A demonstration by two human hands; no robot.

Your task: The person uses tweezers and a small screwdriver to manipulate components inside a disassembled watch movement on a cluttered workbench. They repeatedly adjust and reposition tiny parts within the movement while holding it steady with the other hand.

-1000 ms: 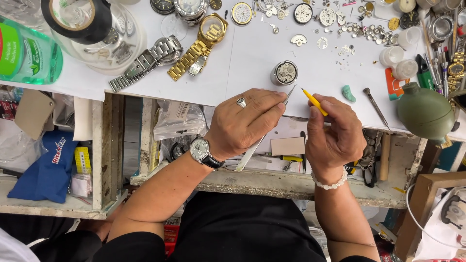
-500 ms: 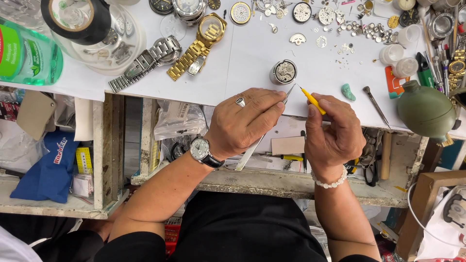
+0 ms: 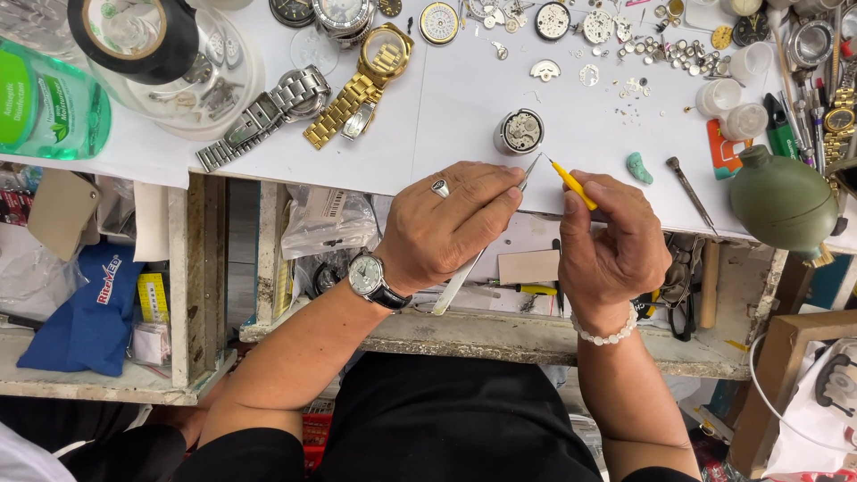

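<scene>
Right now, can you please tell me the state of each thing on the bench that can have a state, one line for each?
Left hand: grips metal tweezers.
Right hand: grips thin yellow stick.
Round steel watch movement: uncovered, flat on white sheet.
Gold metal wristwatch: lying flat, band stretched out.
Silver metal wristwatch: lying flat, band stretched out.
Green rubber blower bulb: lying untouched.

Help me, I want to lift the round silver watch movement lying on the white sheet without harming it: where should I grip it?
Grip the round silver watch movement by its outer rim, coming from above with fingertips on opposite sides. It lies flat with its open works facing up, so the top face is best left untouched.
</scene>
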